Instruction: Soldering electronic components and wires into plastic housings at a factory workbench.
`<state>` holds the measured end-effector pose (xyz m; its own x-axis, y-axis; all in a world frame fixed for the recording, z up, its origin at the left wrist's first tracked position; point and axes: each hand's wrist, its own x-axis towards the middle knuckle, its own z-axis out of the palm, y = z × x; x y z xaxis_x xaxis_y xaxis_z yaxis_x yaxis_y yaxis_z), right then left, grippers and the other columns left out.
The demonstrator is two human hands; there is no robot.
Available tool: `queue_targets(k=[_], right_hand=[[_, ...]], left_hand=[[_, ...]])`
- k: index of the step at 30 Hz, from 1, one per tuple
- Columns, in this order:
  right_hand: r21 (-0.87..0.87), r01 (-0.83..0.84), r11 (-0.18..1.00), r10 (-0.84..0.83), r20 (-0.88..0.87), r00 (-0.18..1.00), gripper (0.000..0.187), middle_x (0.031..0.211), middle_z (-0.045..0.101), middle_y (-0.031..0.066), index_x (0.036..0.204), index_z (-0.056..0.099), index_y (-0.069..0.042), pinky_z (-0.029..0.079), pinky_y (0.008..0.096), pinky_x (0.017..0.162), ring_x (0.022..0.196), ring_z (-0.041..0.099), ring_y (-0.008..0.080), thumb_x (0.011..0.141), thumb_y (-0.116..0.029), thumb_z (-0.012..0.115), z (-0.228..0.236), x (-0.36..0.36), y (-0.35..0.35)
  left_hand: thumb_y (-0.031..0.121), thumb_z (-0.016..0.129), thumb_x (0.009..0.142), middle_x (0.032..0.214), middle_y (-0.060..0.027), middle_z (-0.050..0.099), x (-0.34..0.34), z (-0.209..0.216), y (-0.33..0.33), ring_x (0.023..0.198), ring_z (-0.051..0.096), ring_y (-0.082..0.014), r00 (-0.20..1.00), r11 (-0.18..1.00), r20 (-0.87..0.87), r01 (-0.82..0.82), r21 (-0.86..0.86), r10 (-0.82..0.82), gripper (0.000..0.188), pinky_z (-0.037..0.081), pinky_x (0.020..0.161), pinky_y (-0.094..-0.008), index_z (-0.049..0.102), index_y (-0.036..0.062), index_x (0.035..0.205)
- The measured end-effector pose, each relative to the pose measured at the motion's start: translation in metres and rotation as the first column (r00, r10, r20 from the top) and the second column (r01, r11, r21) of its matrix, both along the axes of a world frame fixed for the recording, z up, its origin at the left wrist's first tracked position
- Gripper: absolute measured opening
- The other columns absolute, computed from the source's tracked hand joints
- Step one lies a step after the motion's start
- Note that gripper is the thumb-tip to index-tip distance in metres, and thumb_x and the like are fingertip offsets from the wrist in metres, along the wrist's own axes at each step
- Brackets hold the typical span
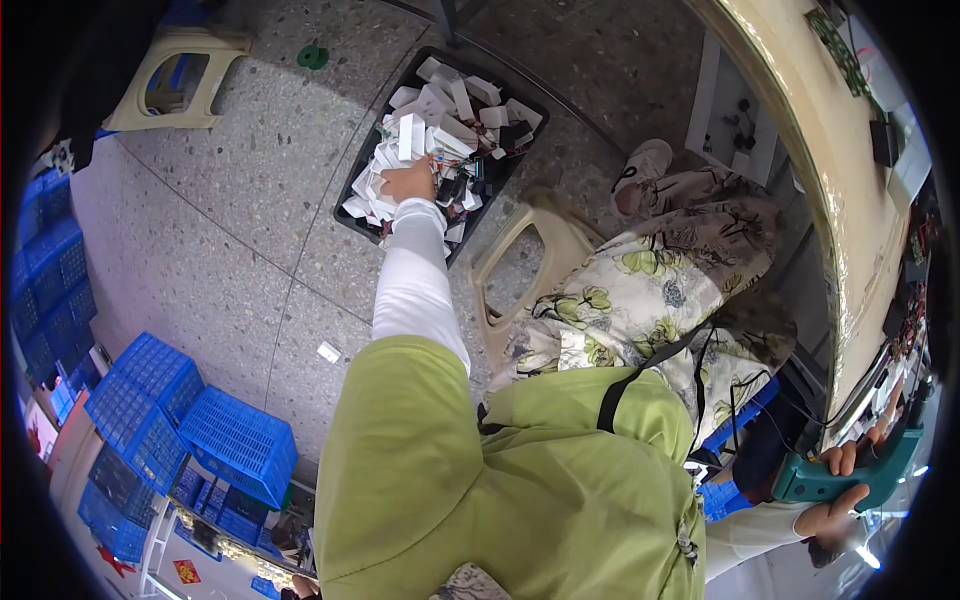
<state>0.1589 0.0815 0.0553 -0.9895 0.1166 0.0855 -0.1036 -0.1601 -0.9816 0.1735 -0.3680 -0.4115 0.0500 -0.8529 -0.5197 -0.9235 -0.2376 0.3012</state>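
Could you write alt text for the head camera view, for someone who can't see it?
A person's left hand reaches into a black tray of white box-like parts on a speckled floor; the right hand grips a green tool. Blue crates stand at lower left.

Room over the floor (260, 170) left of the tray (510, 168), obstacle (a beige stool (562, 255)) rightward

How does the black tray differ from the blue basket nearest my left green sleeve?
The tray is black; the basket is blue. The tray holds a heap of white cases; the basket's contents don't show. Your left hand reaches into the tray but isn't on the basket. Both look roughly rectangular.
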Motion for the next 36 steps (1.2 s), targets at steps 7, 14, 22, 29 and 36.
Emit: queue_targets(k=[7,14,22,29,36], right_hand=[[-0.105,-0.053,0.993,0.055,0.018,0.998,0.063,0.124,0.035,0.0119,0.129,0.022,0.002,0.037,0.0219,0.067,0.070,0.037,0.0105,0.082,-0.015,0.061,-0.007,-0.012,0.017],[-0.249,-0.103,0.963,0.090,-0.063,0.994,0.065,0.123,0.036,0.0108,0.129,0.024,0.000,0.037,0.0194,0.063,0.070,0.039,0.0094,0.079,-0.013,0.064,-0.015,-0.021,0.043],[-0.459,-0.218,0.861,0.180,-0.127,0.975,0.062,0.121,0.035,0.0110,0.133,0.017,-0.001,0.037,0.0220,0.062,0.069,0.039,0.0100,0.087,-0.017,0.055,-0.043,-0.022,0.068],[-0.466,-0.135,0.874,0.081,-0.135,0.988,0.063,0.119,0.038,0.0136,0.132,0.018,0.002,0.039,0.0207,0.057,0.068,0.041,0.0101,0.087,-0.022,0.055,-0.043,-0.021,0.070],[-0.469,-0.057,0.881,-0.006,-0.130,0.991,0.066,0.117,0.043,0.0155,0.131,0.022,0.004,0.041,0.0201,0.053,0.065,0.045,0.0102,0.084,-0.026,0.058,-0.040,-0.023,0.069]], left_hand=[[0.034,0.075,0.054,0.115,-0.0384,0.034,0.032,0.009,0.004,0.100,0.047,-0.0456,0.991,0.993,-0.079,0.104,-0.059,-0.109,0.093,0.037,0.092,-0.0406,0.032,-0.0104,0.124],[0.020,0.071,0.063,0.105,-0.0287,0.052,0.069,0.028,0.013,0.097,0.052,-0.0352,0.901,0.995,-0.431,-0.085,-0.060,0.051,0.067,0.041,0.086,-0.0373,0.042,-0.0108,0.114],[0.013,0.057,0.084,0.109,-0.0123,0.051,0.029,0.241,-0.012,0.097,0.049,-0.0200,0.530,0.816,-0.758,-0.194,-0.544,-0.379,0.041,0.039,0.087,-0.0324,0.041,-0.0026,0.119],[-0.001,0.061,0.075,0.104,-0.0104,0.057,-0.118,0.460,0.122,0.095,0.054,-0.0184,-0.198,0.439,-0.485,0.237,-0.867,-0.852,0.037,0.042,0.084,-0.0293,0.051,-0.0015,0.111],[0.034,0.073,0.061,0.110,-0.0151,0.054,-0.250,0.506,0.200,0.104,0.050,-0.0320,-0.472,-0.459,0.289,0.297,-0.838,-0.833,0.072,0.040,0.085,-0.0407,0.046,0.0061,0.121]])
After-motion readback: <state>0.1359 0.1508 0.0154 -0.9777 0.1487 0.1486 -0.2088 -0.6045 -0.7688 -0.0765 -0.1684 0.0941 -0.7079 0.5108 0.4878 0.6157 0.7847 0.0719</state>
